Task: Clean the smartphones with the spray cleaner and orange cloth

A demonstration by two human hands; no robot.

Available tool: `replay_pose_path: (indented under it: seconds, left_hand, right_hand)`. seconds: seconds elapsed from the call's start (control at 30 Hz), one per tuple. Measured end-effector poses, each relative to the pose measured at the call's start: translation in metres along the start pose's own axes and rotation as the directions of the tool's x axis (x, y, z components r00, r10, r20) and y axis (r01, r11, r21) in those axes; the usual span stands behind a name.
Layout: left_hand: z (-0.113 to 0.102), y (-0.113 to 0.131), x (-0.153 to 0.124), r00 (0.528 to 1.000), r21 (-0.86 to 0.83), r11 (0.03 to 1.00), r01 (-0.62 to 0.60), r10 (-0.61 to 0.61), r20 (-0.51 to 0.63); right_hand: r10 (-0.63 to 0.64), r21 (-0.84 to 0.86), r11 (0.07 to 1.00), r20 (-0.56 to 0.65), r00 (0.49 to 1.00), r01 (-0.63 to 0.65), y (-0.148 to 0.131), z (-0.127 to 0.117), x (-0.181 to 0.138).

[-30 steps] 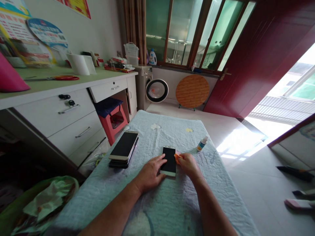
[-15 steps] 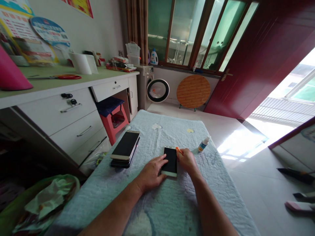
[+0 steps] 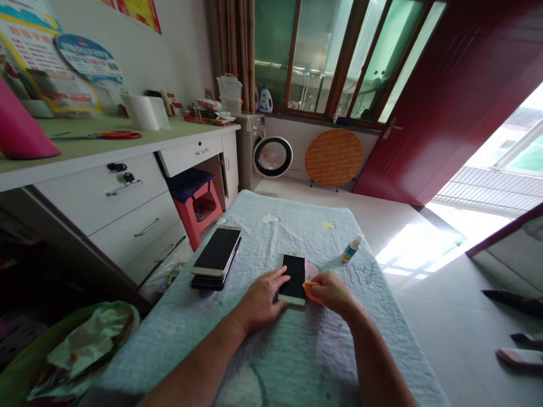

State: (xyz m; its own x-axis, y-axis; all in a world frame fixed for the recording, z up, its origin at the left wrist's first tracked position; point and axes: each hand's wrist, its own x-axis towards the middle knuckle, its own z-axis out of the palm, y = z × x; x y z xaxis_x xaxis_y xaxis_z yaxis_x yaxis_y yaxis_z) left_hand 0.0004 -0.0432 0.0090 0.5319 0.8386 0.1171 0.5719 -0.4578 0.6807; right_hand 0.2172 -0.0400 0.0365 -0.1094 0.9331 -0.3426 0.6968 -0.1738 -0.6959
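Note:
A phone with a dark screen and white frame lies flat on a pale blue quilted cloth that covers the table. My left hand rests flat against the phone's left edge, its fingers spread. My right hand is closed round a small orange cloth and presses it at the lower right corner of the phone. A stack of several phones lies to the left, apart from both hands.
A small bottle with a blue label stands at the cloth's right edge. A white desk with drawers runs along the left, a red stool beneath it. A green bag sits at lower left. Bare floor lies to the right.
My right hand with the orange cloth has slid up along the phone's right side and back down to its lower right corner. My left hand and the phone stayed put.

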Motion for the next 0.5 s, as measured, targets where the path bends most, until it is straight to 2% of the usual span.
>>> replay_pose_path:
  seconds: [0.17, 0.33, 0.4, 0.43, 0.5]
  left_hand:
    - [-0.001, 0.002, 0.0, 1.0, 0.012, 1.0, 0.019, -0.019, 0.004]
    - [-0.001, 0.001, 0.001, 1.0, 0.011, 1.0, 0.028, -0.028, 0.011]
    - [-0.001, 0.0, 0.001, 1.0, -0.002, 1.0, 0.023, -0.023, 0.02]
    - [-0.001, 0.0, 0.001, 1.0, -0.008, 1.0, 0.019, -0.019, 0.023]
    - [-0.002, 0.001, 0.001, 1.0, -0.017, 1.0, 0.016, -0.015, 0.022]
  right_hand:
    - [-0.047, 0.065, 0.997, 0.19, 0.981, 0.035, 0.005, -0.007, -0.007]
    - [-0.183, 0.18, 0.976, 0.387, 0.904, 0.12, 0.006, -0.016, -0.013]
    - [-0.249, 0.28, 0.947, 0.333, 0.91, 0.156, 0.006, -0.019, -0.011]
    - [-0.258, 0.324, 0.931, 0.261, 0.93, 0.167, 0.006, -0.02, -0.009]
    - [-0.226, 0.364, 0.91, 0.034, 0.974, 0.199, 0.008, -0.019, -0.001]
